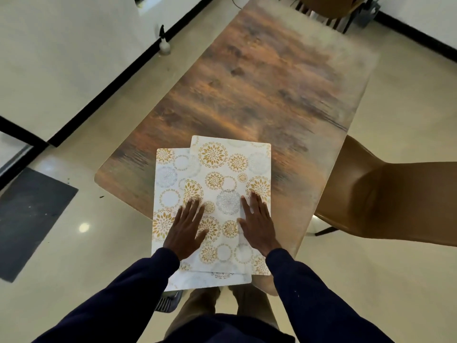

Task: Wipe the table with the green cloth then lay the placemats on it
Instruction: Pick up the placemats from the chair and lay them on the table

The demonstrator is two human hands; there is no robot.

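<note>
Two white placemats with gold and grey flower circles lie stacked and askew at the near end of the brown wooden table (259, 90). The upper placemat (230, 169) sits shifted to the right over the lower placemat (168, 174), and both overhang the near table edge. My left hand (186, 229) lies flat with straight fingers on the stack, left of centre. Flat on the upper mat's right side rests my right hand (257, 222). No green cloth is in view.
A brown chair (385, 194) stands close to the table's right side. Another chair (326, 8) is at the far end. A white spray bottle (164, 44) stands on the floor by the left wall. A dark mat (27, 219) lies on the floor at left.
</note>
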